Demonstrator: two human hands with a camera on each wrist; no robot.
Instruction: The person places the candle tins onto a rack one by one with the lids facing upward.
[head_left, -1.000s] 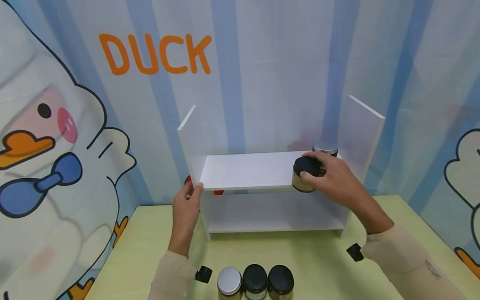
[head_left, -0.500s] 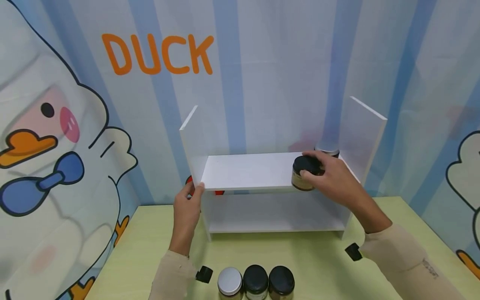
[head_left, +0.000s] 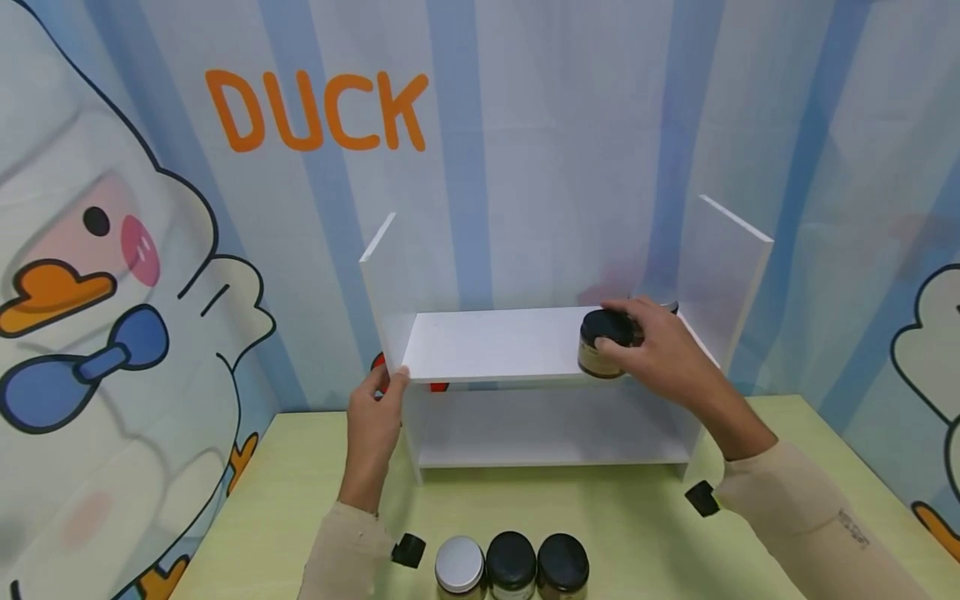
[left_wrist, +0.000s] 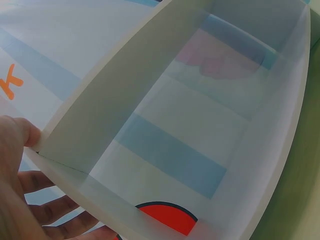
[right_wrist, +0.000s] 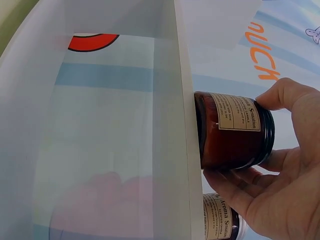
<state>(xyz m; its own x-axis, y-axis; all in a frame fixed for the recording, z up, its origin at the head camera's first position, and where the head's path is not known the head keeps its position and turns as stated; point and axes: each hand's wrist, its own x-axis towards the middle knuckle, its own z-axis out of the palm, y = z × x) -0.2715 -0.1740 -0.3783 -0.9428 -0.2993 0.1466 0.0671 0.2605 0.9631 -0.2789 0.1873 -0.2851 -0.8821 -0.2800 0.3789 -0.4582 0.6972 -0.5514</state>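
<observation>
A scented candle (head_left: 601, 358) in a dark jar with a black lid and a cream label is in my right hand (head_left: 660, 354). Thumb and fingers grip it round the lid and side. In the right wrist view the candle (right_wrist: 232, 131) stands at the front edge of the upper board; whether its base touches is hard to tell. Another candle (right_wrist: 220, 217) is behind it, mostly covered by my hand in the head view. My left hand (head_left: 373, 425) holds the left side panel of the white shelf (head_left: 480, 346), thumb at the front edge, fingers on the outer side.
In front of the shelf, three more jars stand in a row on the yellow-green table (head_left: 315, 483): one with a silver lid (head_left: 460, 564), two with black lids (head_left: 512, 560). The shelf's tall side panels (head_left: 723, 283) flank the upper board. A printed duck curtain (head_left: 555, 150) hangs close behind.
My right hand has shifted the candle slightly left and up over the upper board's front edge. The candle behind is now more covered by the hand. My left hand keeps its place.
</observation>
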